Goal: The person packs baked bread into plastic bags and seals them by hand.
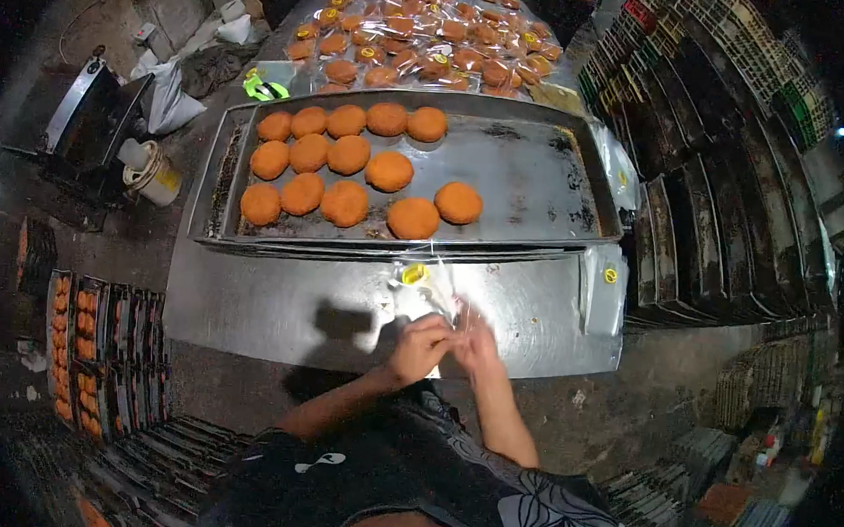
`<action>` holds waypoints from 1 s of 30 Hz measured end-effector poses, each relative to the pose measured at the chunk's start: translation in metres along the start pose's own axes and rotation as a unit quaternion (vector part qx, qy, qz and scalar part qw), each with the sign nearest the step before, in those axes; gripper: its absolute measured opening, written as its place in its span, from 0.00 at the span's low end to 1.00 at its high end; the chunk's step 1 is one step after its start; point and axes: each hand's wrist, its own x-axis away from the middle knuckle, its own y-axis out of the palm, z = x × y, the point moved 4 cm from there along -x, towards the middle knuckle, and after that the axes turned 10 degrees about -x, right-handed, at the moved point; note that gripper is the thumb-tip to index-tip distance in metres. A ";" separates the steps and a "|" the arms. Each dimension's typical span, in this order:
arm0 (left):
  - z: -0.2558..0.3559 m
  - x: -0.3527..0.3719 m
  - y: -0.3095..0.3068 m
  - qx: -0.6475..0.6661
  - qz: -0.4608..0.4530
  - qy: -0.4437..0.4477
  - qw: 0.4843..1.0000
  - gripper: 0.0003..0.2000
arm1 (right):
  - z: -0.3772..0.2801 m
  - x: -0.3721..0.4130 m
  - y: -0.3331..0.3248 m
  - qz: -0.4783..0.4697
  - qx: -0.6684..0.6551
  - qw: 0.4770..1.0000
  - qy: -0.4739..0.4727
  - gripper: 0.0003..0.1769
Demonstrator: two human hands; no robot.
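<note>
Over the front of the metal table, my left hand [421, 347] is closed in a pinch at the near edge of a clear plastic bag [415, 275] with a yellow label. My right hand [476, 345] meets it from the right, its fingers slightly blurred and closed at the same film. Glare hides much of the bag's outline. Just beyond the hands sits a large metal tray [517, 187] with several round orange-brown buns [345, 204], mostly on its left side. One bun [413, 219] lies near the tray's front edge.
Many bagged buns [437, 59] are heaped behind the tray. A stack of flat clear bags [604, 292] lies at the table's right edge. Dark trays [701, 221] stand at right, racked buns [87, 327] at lower left. A white bucket [154, 178] stands at left.
</note>
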 end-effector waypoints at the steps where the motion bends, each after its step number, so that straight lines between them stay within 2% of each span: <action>1: -0.003 -0.001 -0.017 0.071 0.047 -0.080 0.993 0.08 | -0.007 -0.007 0.053 -0.033 -0.012 0.996 -0.086 0.20; 2: -0.013 -0.005 -0.032 0.140 0.096 -0.160 0.972 0.11 | -0.005 -0.008 0.103 -0.067 -0.022 0.983 -0.169 0.22; 3: -0.036 -0.012 -0.041 0.318 0.215 -0.199 0.902 0.13 | 0.015 -0.015 0.122 -0.165 -0.073 0.978 -0.102 0.23; 4: -0.057 -0.020 -0.054 0.477 0.323 -0.225 0.786 0.15 | 0.037 -0.021 0.140 -0.260 -0.126 0.957 -0.034 0.23; 5: -0.070 -0.022 -0.076 0.535 0.240 -0.168 0.792 0.17 | 0.072 -0.026 0.141 -0.214 -0.091 0.970 0.067 0.25; 6: -0.082 -0.015 -0.110 0.587 0.152 -0.113 0.787 0.19 | 0.099 -0.038 0.137 -0.175 0.045 0.971 0.155 0.27; 7: -0.140 0.003 -0.129 0.368 0.175 -0.188 0.894 0.22 | 0.098 -0.050 0.154 -0.210 0.367 0.905 0.047 0.27; 8: -0.189 0.015 -0.141 0.124 0.183 -0.248 0.943 0.26 | 0.093 -0.070 0.178 -0.220 0.646 0.728 -0.067 0.28; 9: -0.188 0.014 -0.166 0.332 0.296 -0.236 0.864 0.27 | 0.091 -0.094 0.197 -0.167 0.745 0.575 -0.295 0.26; 10: -0.179 0.013 -0.193 0.515 0.394 -0.212 0.731 0.29 | 0.096 -0.117 0.208 -0.099 0.780 0.371 -0.494 0.25; 11: -0.172 0.012 -0.213 0.509 0.391 -0.225 0.733 0.29 | 0.104 -0.166 0.194 -0.099 0.829 0.298 -0.463 0.24; 12: -0.166 0.014 -0.233 0.538 0.422 -0.225 0.694 0.29 | 0.112 -0.202 0.177 -0.102 0.870 0.224 -0.427 0.23; 13: -0.167 0.016 -0.247 0.565 0.452 -0.220 0.654 0.29 | 0.105 -0.203 0.184 -0.105 0.859 0.356 -0.353 0.22; 14: -0.174 0.018 -0.257 0.562 0.451 -0.227 0.655 0.29 | 0.095 -0.194 0.199 -0.105 0.829 0.478 -0.272 0.21; 15: -0.179 0.023 -0.267 0.571 0.476 -0.199 0.639 0.29 | 0.093 -0.166 0.211 -0.120 0.763 0.534 -0.343 0.23; 16: -0.181 0.022 -0.272 0.582 0.500 -0.166 0.619 0.29 | 0.104 -0.134 0.218 -0.121 0.732 0.477 -0.471 0.25; 17: -0.177 0.017 -0.269 0.581 0.523 -0.160 0.603 0.29 | 0.118 -0.092 0.234 -0.155 0.697 0.476 -0.514 0.29; 18: -0.174 0.011 -0.260 0.589 0.510 -0.165 0.605 0.29 | 0.130 -0.062 0.245 -0.234 0.661 0.469 -0.536 0.34; 19: -0.167 0.003 -0.247 0.577 0.480 -0.157 0.642 0.30 | 0.140 -0.054 0.243 -0.272 0.679 0.455 -0.509 0.32; 20: -0.160 -0.002 -0.232 0.565 0.445 -0.151 0.678 0.31 | 0.141 -0.043 0.250 -0.277 0.643 0.470 -0.538 0.35; 21: -0.152 -0.005 -0.218 0.552 0.405 -0.146 0.714 0.32 | 0.132 -0.039 0.249 -0.246 0.626 0.526 -0.520 0.34; 22: -0.151 -0.007 -0.209 0.562 0.378 -0.156 0.719 0.32 | 0.126 -0.028 0.238 -0.216 0.633 0.526 -0.526 0.34; 24: -0.141 -0.019 -0.197 0.553 0.241 -0.093 0.792 0.32 | 0.120 -0.007 0.212 -0.227 0.584 0.608 -0.488 0.32; 25: -0.134 -0.024 -0.186 0.559 0.230 -0.091 0.791 0.32 | 0.114 0.005 0.205 -0.198 0.591 0.519 -0.586 0.30; 26: -0.126 -0.026 -0.176 0.568 0.218 -0.086 0.789 0.32 | 0.107 0.004 0.198 -0.198 0.591 0.515 -0.589 0.30; 28: -0.101 -0.027 -0.165 0.572 0.207 -0.078 0.790 0.31 | 0.093 0.010 0.200 -0.151 0.571 0.438 -0.678 0.30; 29: -0.084 -0.030 -0.163 0.572 0.212 -0.062 0.790 0.32 | 0.086 0.018 0.210 -0.117 0.524 0.436 -0.722 0.31; 30: -0.068 -0.035 -0.164 0.567 0.214 -0.057 0.793 0.32 | 0.075 0.022 0.214 -0.080 0.587 0.378 -0.711 0.37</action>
